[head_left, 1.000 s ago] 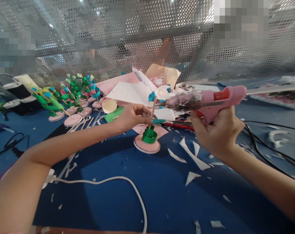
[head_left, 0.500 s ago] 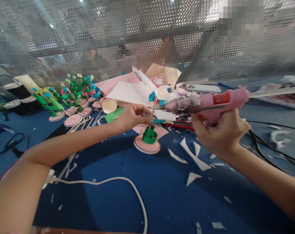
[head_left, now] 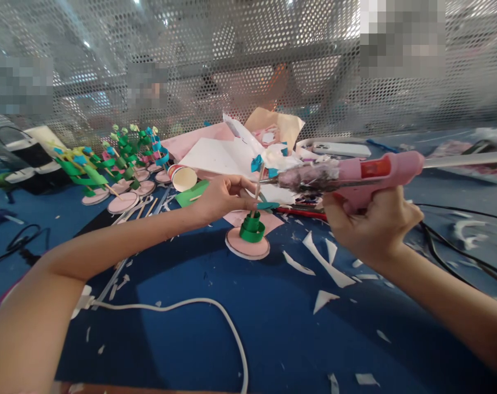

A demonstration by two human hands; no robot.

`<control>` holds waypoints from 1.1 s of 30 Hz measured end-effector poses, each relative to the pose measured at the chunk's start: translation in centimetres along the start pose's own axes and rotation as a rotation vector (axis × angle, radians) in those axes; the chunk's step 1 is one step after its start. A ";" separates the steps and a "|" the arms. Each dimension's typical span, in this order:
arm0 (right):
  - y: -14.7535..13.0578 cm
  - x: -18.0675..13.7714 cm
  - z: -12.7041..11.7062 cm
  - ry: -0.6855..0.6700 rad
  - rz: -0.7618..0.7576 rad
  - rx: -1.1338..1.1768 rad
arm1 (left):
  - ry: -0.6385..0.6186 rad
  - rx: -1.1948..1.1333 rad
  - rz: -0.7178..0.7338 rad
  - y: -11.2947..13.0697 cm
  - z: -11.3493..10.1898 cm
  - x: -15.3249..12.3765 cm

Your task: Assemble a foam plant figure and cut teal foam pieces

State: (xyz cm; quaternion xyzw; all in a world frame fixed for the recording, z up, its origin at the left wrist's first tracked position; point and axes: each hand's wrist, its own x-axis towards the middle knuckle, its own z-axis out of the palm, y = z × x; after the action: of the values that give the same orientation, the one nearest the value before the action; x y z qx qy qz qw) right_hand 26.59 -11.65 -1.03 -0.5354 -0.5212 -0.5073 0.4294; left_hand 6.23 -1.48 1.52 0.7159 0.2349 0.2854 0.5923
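My left hand (head_left: 227,198) is closed, thumb and fingers pinching a green paper strip (head_left: 268,206) beside a thin wooden stick (head_left: 260,174). The strip winds in a coil (head_left: 252,227) around the stick's lower part. The stick stands upright on a round pink base (head_left: 247,249), with a small blue paper piece (head_left: 256,163) at its top. My right hand (head_left: 374,221) is wrapped around the handle of a pink hot glue gun (head_left: 355,175), a white glue stick (head_left: 466,160) coming out of its back. The gun's nozzle points left, at or very near the stick.
Several similar paper-and-stick pieces (head_left: 123,202) stand at the left. Behind lie a paper cup (head_left: 185,178), white paper sheets (head_left: 215,156) and a phone (head_left: 347,149). Paper scraps (head_left: 326,262) and a white cable (head_left: 191,301) lie on the blue table. A perforated metal screen (head_left: 248,65) rises behind.
My right hand and the glue gun have shifted very slightly right. My left hand, the strip and the stick look almost unmoved.
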 end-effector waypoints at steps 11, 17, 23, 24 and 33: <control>0.1 -0.2 0.1 0.028 -0.012 -0.033 | -0.011 -0.020 0.007 0.0 0.0 0.0; 0.4 -0.2 0.2 0.008 0.060 -0.050 | -0.005 -0.038 -0.003 -0.1 -0.1 0.0; 0.5 -0.4 0.3 -0.028 0.060 -0.023 | -0.005 -0.041 -0.011 0.1 0.0 -0.1; 0.4 -0.4 0.3 -0.023 0.029 -0.023 | -0.005 -0.042 -0.015 0.2 0.1 -0.1; 0.2 0.0 0.1 -0.026 -0.037 -0.014 | -0.012 -0.062 -0.015 0.0 0.0 0.0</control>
State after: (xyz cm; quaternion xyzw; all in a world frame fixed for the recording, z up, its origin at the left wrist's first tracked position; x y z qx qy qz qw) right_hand 26.81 -11.54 -1.08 -0.5354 -0.5329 -0.5117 0.4093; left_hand 6.26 -1.51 1.52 0.6970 0.2278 0.2841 0.6178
